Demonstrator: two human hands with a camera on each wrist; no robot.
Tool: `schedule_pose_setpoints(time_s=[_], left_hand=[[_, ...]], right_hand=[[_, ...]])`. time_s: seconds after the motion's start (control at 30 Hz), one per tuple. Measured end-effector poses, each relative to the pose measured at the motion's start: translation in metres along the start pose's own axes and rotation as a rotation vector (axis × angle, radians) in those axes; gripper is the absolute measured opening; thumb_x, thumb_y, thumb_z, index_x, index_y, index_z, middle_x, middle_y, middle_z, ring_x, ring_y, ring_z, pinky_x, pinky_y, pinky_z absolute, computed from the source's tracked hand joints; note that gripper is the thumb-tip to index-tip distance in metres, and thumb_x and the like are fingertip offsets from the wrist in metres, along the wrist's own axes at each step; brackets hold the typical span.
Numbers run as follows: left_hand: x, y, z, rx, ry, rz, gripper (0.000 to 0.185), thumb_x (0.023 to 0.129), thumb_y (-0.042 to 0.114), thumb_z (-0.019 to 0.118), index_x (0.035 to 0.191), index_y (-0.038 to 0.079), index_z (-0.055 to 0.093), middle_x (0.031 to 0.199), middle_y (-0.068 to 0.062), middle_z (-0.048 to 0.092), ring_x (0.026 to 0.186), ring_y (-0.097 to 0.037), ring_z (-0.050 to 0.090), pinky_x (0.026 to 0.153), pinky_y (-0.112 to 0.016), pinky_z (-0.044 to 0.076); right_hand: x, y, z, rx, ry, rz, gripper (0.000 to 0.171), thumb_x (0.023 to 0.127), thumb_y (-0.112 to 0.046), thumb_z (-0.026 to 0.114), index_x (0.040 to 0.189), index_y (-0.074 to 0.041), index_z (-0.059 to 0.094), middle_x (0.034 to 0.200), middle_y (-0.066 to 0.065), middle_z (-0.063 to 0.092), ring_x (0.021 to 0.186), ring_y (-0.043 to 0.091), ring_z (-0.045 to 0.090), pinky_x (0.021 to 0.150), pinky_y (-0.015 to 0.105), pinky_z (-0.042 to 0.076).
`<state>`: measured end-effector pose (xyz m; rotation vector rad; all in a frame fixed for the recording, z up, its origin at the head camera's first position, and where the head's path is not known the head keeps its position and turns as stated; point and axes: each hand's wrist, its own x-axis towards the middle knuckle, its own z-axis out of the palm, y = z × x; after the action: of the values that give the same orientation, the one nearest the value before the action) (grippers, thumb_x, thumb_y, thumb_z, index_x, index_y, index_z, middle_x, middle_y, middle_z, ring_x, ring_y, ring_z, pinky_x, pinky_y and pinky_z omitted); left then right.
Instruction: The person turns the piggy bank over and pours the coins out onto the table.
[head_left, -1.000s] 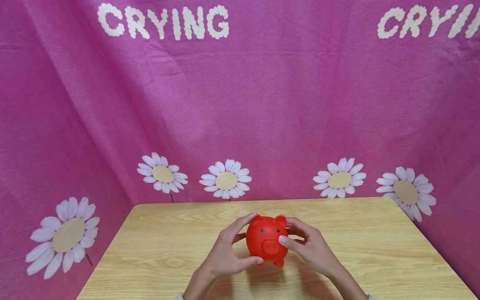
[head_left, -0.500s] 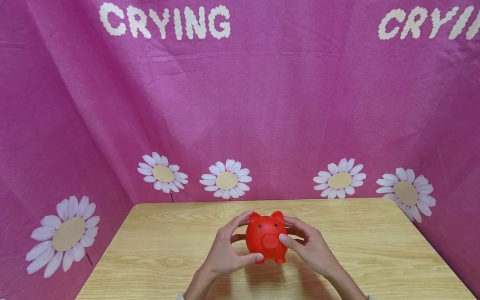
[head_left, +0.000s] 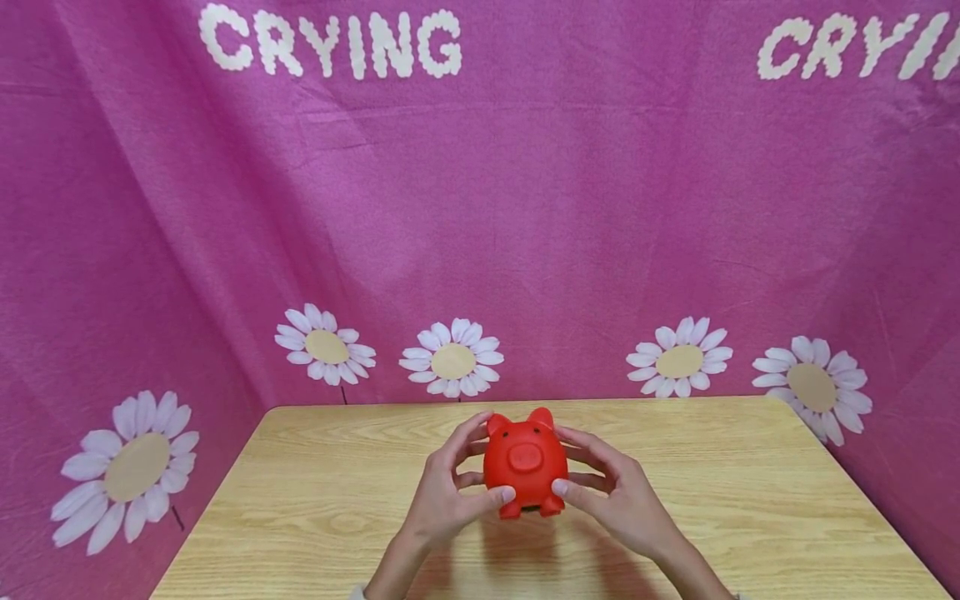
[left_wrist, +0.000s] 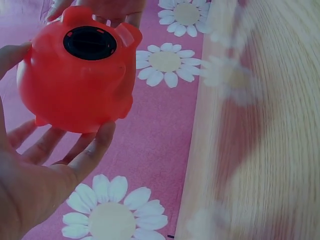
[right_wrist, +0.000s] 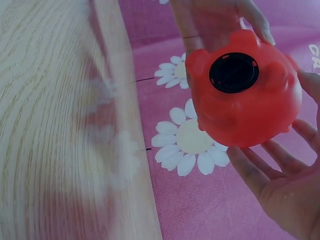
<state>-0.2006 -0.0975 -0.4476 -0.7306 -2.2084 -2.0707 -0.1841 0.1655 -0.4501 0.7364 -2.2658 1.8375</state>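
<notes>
- Hands first: I see the left hand (head_left: pixel 442 500) and right hand (head_left: pixel 615 496) cupping a red piggy bank (head_left: pixel 523 462) between them, lifted just above the wooden table (head_left: pixel 315 508), near its middle.
- Left hand: half open, fingers spread and gently curved round the pig's side, thumb tip pressed low near a front foot.
- Right hand: the same on the other side, thumb tip low, fingers reaching behind the body.
- Pig's pose: snout toward the wearer and tipped upward; the wrist views show a round black plug (left_wrist: pixel 90 43) in its belly.
- Risk 1, in my judgement: only fingertips bear on a smooth, rounded shell, so it could squirt out and drop onto the table if either side eases off.
- Risk 2: further tipping shifts weight onto the 2 thumbs, which might slip.
- Risk 3: I cannot tell how firmly the plug sits; if loose, it may pop out.
- Backdrop: pink cloth (head_left: pixel 525 208) with white daisies behind.
</notes>
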Motion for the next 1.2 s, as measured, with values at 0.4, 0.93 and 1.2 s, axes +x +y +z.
schedule_pose_setpoints(time_s=[0.4,0.93,1.2], left_hand=[[0.0002,0.0008,0.0000,0.000,-0.024,-0.072,0.071,0.092,0.020,0.079,0.158,0.021,0.053,0.145,-0.016,0.065,0.114,-0.027,0.068,0.079,-0.035,0.069],[-0.0009,0.0035,0.0054,0.012,-0.013,-0.012,0.055,0.095,0.015,0.078,0.148,0.018,0.063,0.148,-0.010,0.063,0.120,-0.030,0.071,0.080,-0.035,0.069],[-0.0011,0.0021,0.0042,0.076,-0.025,0.067,0.062,0.093,0.019,0.080,0.151,0.024,0.061,0.150,-0.009,0.055,0.126,-0.042,0.064,0.079,-0.032,0.068]], right_hand=[[0.0010,-0.0004,0.0013,0.065,-0.080,-0.003,0.059,0.100,-0.005,0.073,0.156,-0.013,0.055,0.154,-0.006,0.061,0.128,0.003,0.066,0.096,0.032,0.066],[-0.0002,0.0009,0.0023,0.046,-0.023,0.003,0.056,0.100,-0.005,0.073,0.154,-0.012,0.057,0.149,-0.009,0.064,0.120,0.007,0.068,0.088,0.036,0.068],[0.0010,-0.0018,-0.0008,0.014,0.042,0.060,0.051,0.103,-0.010,0.070,0.153,-0.014,0.059,0.146,-0.006,0.067,0.119,0.005,0.069,0.087,0.032,0.067]])
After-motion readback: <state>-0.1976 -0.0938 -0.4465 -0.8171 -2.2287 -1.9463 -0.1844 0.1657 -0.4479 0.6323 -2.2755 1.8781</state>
